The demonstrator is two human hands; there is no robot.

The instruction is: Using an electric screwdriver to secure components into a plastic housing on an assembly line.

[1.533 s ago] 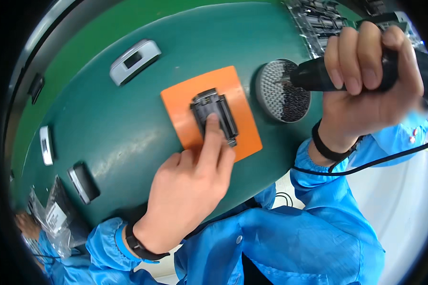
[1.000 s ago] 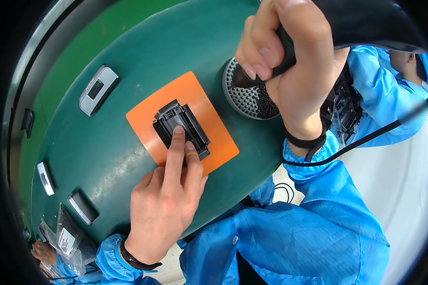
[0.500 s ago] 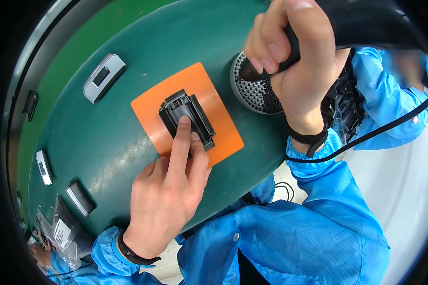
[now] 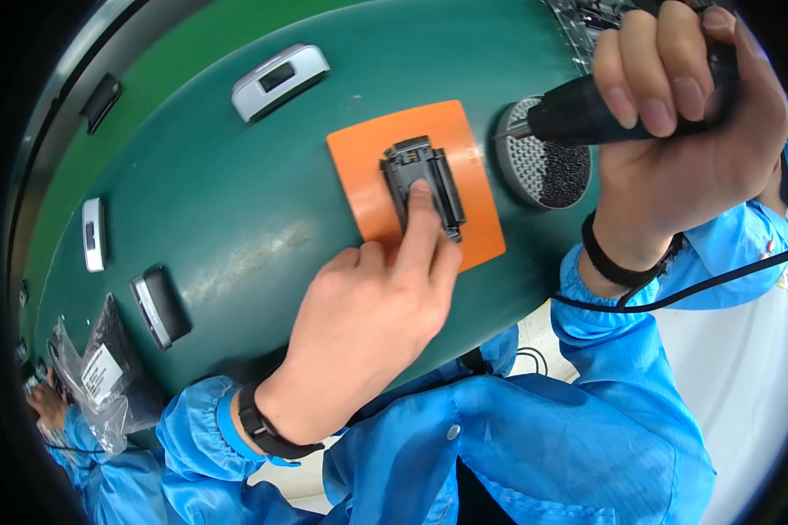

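1. Left hand [image 4: 368, 306]: palm down, index finger stretched out, its tip resting on the black part [image 4: 449, 188]. Neighbouring fingers curl under; whether the hand also pinches the part, cannot tell.
2. Black part: lies at an angle on the orange mat [image 4: 352, 171], near its middle, with raised rails along its length. The mat lies on the green tabletop [image 4: 236, 201], its surface bending in the wide view.
3. Right hand [image 4: 692, 171]: fingers wrapped round the handle of the black electric screwdriver [image 4: 578, 114], clamped on it, raised at upper right. Tool lies roughly level in view, bit toward the left.
4. Bit tip shows over the round screw tray [image 4: 525, 157], just right of the mat. Contact with the tray: cannot tell. Dark screws crowd the tray's right half; bare pitted grey on the left.
5. Black wristband on each wrist, blue sleeves below. A black cable [image 4: 674, 303] crosses near the right sleeve.
6. Silver housing [image 4: 280, 80] beyond the mat, upper left. Smaller silver piece [image 4: 94, 234] and dark casing [image 4: 160, 306] farther left, near a clear bag [image 4: 118, 394] with a white label.
7. Co-worker's hand [image 4: 48, 404] at far lower left.
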